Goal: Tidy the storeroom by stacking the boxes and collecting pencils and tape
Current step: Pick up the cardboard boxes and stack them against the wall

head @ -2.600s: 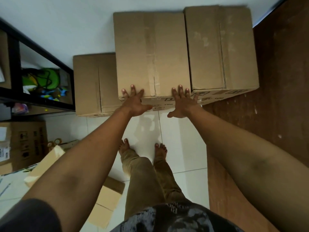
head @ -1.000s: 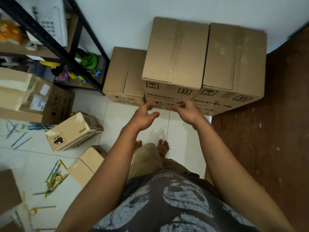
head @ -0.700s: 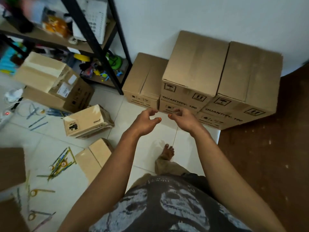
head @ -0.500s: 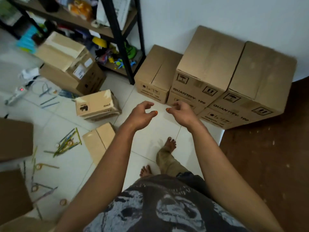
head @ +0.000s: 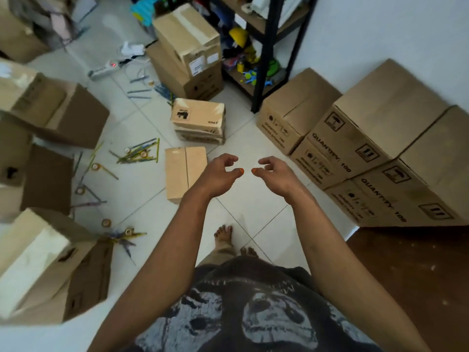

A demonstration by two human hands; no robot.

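Head view: five stacked boxes (head: 375, 128) against the wall, several printed "QUANTITY: 100". Left hand (head: 219, 174) and right hand (head: 275, 174) hover above the floor (head: 243, 207), fingers loosely curled, holding nothing. Pencils (head: 138, 154) and tape rolls (head: 106, 222) lie scattered left, near two small boxes (head: 198, 120).

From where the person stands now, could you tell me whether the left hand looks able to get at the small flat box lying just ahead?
Probably yes: the left hand hangs empty beside the small flat box, nothing between them.
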